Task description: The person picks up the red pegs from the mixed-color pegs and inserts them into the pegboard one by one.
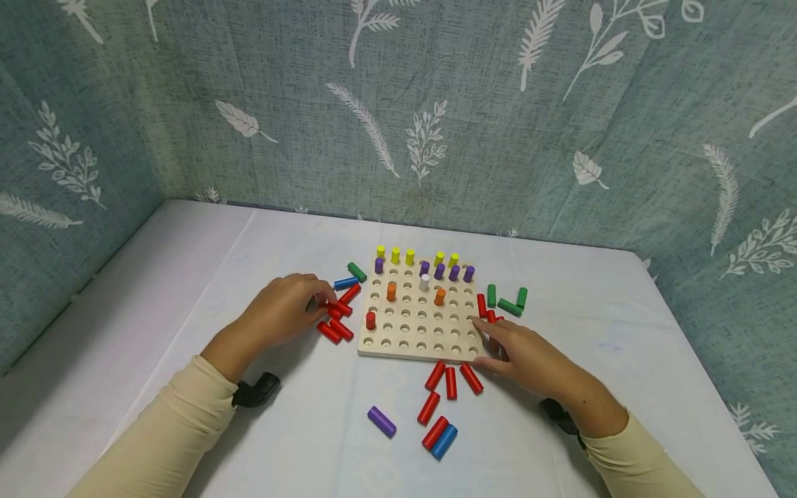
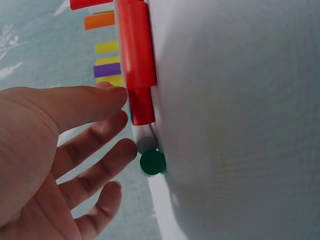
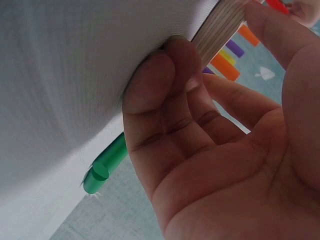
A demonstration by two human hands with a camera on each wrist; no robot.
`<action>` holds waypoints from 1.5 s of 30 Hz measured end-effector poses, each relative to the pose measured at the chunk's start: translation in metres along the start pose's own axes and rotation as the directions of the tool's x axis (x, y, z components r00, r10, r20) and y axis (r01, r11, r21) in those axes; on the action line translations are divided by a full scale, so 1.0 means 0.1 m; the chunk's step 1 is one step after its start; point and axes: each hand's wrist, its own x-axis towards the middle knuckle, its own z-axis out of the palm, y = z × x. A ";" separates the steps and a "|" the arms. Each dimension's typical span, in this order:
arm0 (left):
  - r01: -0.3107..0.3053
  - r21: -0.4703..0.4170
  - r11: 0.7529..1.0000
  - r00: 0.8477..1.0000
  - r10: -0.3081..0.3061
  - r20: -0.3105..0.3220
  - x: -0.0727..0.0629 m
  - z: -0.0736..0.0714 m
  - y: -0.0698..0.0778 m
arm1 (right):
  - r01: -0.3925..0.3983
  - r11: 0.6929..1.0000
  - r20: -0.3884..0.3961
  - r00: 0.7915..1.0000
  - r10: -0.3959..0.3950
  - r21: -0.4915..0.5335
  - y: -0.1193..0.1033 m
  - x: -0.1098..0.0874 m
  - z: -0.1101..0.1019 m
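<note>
My left hand is beside several loose red pegs at the left of a wooden pegboard. In the left wrist view its thumb and fingertips come up to a red peg, with the fingers loosely bent and apart; whether they touch it I cannot tell. Over at the board's right side, my right hand touches the edge near the front corner with thumb and index finger. The other fingers rest bent on the table in the right wrist view. Yellow, purple, orange, white and red pegs stand upright in the board.
Before the board lie several red pegs, a blue peg and a purple peg. Green pegs lie to its right. A blue peg and a green peg lie left. A leaf-patterned cloth hangs behind.
</note>
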 end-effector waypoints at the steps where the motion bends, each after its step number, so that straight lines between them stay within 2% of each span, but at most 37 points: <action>1: 0.007 0.003 1.000 1.000 -0.007 0.006 0.00 0.01 0.00 | 0.000 1.000 -0.001 1.000 0.000 -0.001 0.00 0.00 0.00; 4: 0.028 0.009 1.000 0.999 -0.028 0.019 0.01 0.02 -0.01 | 0.000 1.000 -0.001 1.000 0.000 -0.001 0.00 0.00 0.01; 9: 0.004 0.005 1.000 1.000 -0.004 0.013 0.01 0.04 -0.02 | 0.000 1.000 -0.001 1.000 0.000 0.001 0.01 0.00 0.01; 16: 0.015 0.006 1.000 0.999 -0.015 0.030 0.02 0.05 -0.03 | 0.001 1.000 -0.004 1.000 -0.001 -0.001 0.01 0.00 0.01; 21: -0.017 0.029 0.999 1.000 0.016 0.024 0.00 0.07 -0.05 | 0.008 1.000 -0.002 1.000 -0.008 0.002 0.01 0.01 0.00; 28: 0.011 0.043 0.999 0.999 -0.013 0.044 0.00 0.07 -0.03 | 0.003 1.000 -0.003 1.000 -0.003 0.004 0.00 0.00 0.00; 37: 0.008 0.058 0.998 0.998 -0.011 0.058 -0.01 0.07 -0.04 | 0.016 1.000 -0.012 1.000 -0.016 0.010 0.01 -0.01 0.02; 45: 0.050 0.076 0.996 0.995 -0.057 0.083 0.01 0.08 -0.05 | 0.009 1.000 -0.004 1.000 -0.009 0.004 -0.01 -0.01 0.00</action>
